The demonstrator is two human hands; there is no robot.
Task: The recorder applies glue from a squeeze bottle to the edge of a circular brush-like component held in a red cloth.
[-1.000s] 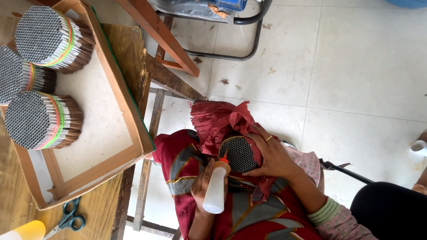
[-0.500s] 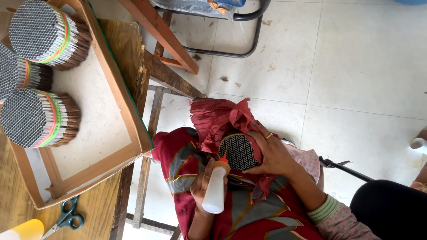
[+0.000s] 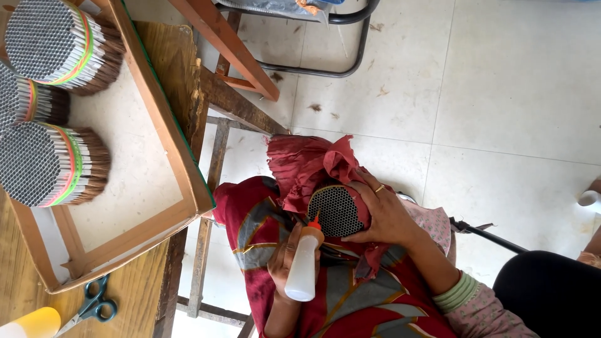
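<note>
**A:** Where do the hands sit?

**B:** Both low in the lap, over the red patterned cloth (image 3: 294, 225). The view is turned sideways, so which hand is which is my reading. The left hand (image 3: 283, 263) is wrapped shut around a white squeeze bottle (image 3: 303, 269), whose orange nozzle (image 3: 315, 220) points at the honeycomb face of a round bundle of thin tubes (image 3: 336, 210). The right hand (image 3: 383, 216), a ring on one finger, is clamped over the far side of that bundle, pressing it into a bunched dark-red rag (image 3: 307, 164).

**A:** Are the hands touching?

**B:** No, they are near each other, with bundle and bottle between them.

**A:** What hems them in?

**B:** Toward the table edge, a shallow wooden tray (image 3: 181, 150) juts out over the table (image 3: 169, 56); its corner ends just beside the cloth. Inside it lie three more banded tube bundles (image 3: 53, 40), pushed to the far side, with bare tray floor between them and the near rim. A wooden table brace (image 3: 216, 119) runs under the tray edge.

**A:** And the open side?

**B:** Pale floor tiles (image 3: 501, 81) stretch beyond the right hand, with a black metal chair frame (image 3: 350, 47) well apart. Teal-handled scissors (image 3: 94, 307) and a yellow bottle (image 3: 31, 322) rest on the tabletop past the tray's end.
</note>
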